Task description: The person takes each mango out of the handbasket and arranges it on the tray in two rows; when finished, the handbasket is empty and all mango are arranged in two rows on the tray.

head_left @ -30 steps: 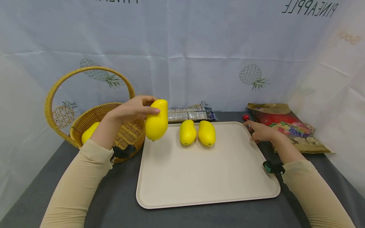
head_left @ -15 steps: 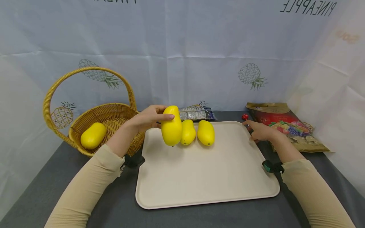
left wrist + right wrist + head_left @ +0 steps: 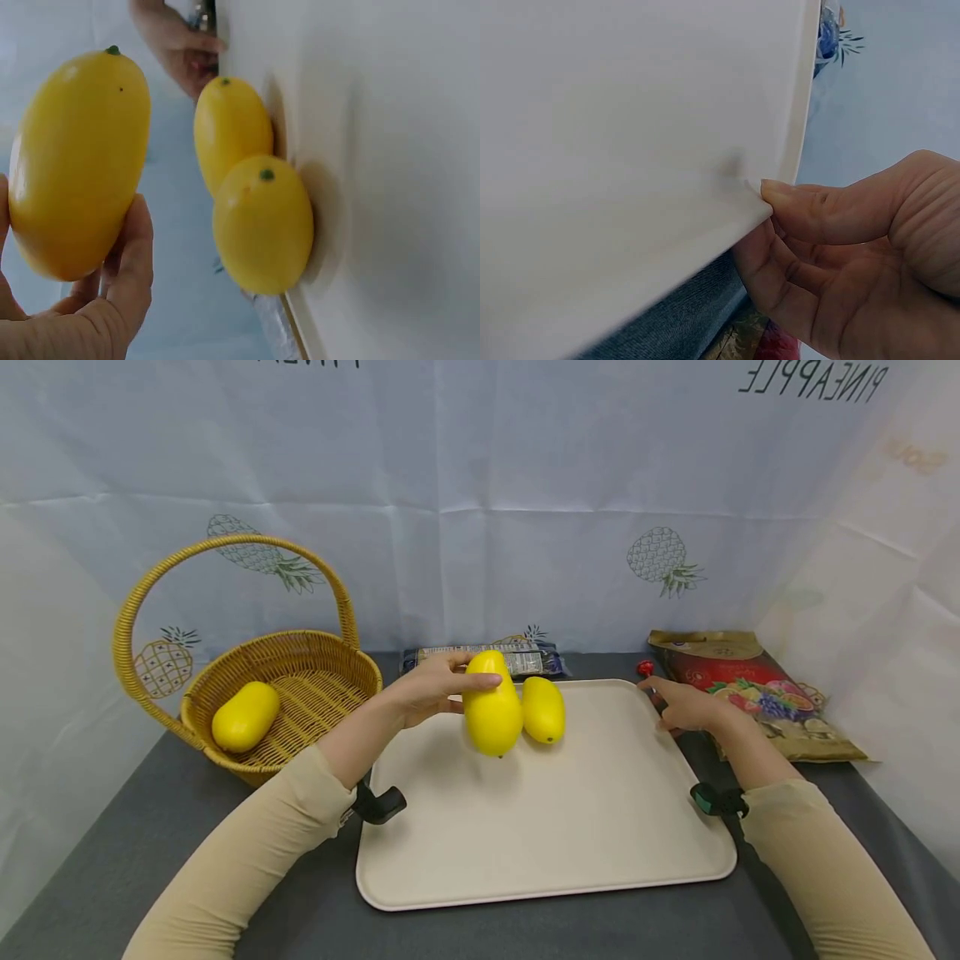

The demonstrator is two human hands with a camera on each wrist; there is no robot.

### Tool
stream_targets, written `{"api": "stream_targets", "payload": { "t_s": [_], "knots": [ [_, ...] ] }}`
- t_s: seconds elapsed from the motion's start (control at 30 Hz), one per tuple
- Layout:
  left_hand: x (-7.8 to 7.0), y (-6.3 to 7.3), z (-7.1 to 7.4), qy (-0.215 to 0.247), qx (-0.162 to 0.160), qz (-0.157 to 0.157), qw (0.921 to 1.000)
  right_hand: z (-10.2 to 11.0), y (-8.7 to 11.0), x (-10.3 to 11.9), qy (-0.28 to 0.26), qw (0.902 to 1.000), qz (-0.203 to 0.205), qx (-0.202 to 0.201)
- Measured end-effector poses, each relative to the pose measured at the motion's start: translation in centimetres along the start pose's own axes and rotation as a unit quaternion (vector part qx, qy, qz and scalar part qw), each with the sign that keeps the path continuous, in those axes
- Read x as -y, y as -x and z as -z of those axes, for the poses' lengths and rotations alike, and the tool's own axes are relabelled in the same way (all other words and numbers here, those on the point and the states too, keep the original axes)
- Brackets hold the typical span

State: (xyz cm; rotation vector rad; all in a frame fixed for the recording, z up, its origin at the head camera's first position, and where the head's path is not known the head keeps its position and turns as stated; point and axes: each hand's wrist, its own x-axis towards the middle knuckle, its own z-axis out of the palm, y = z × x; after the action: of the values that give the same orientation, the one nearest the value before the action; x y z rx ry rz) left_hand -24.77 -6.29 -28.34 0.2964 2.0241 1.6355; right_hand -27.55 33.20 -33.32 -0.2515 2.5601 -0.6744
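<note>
Gripping a yellow mango point(image 3: 492, 710), long axis near-upright, mid-frame in left hand point(image 3: 431, 689), left of another mango point(image 3: 545, 710); pinching tray point(image 3: 570, 818), upper-right corner, with right hand point(image 3: 684, 703).

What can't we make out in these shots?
- Head: left tray fruit, hidden by the held fruit.
- Head: packet, print too small, partly behind the left hand.
- Head: backdrop, top-left lettering cut by the top edge.
- Right wrist: right hand, some fingertips hidden by the tray.
- Right wrist: bag, mostly cut by the bottom edge.
</note>
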Motion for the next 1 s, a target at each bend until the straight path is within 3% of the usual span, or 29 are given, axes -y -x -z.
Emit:
{"api": "stream_targets", "payload": {
  "t_s": [0.43, 0.8, 1.0],
  "knots": [
    [0.6, -0.2, -4.5, 0.025, 0.003, 0.016, 0.9996, 0.0, -0.2, -0.2, 0.011, 0.9999, 0.0, -0.008],
    [1.8, -1.1, -7.2, 0.036, 0.039, 0.045, 0.9976, 0.0, -0.2, -0.3, 0.013, 0.9999, 0.003, -0.009],
    [2.4, -1.5, -8.2, 0.029, 0.042, 0.065, 0.9966, 0.0, -0.3, -0.4, 0.012, 0.9999, 0.002, -0.008]
  ]
}}
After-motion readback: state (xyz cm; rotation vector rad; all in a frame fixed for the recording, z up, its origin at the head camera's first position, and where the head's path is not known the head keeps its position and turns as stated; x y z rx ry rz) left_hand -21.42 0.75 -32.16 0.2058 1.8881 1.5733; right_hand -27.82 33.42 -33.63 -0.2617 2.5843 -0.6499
